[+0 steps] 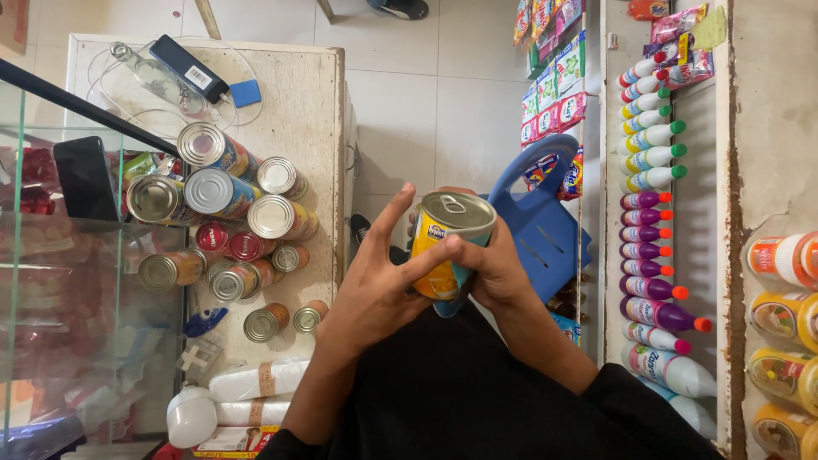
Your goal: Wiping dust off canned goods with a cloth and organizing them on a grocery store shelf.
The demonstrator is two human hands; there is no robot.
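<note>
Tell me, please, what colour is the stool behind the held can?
Blue; the stool shows best in the head view.

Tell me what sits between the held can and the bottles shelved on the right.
In the head view, a blue plastic chair stands between the can and the row of bottles.
</note>
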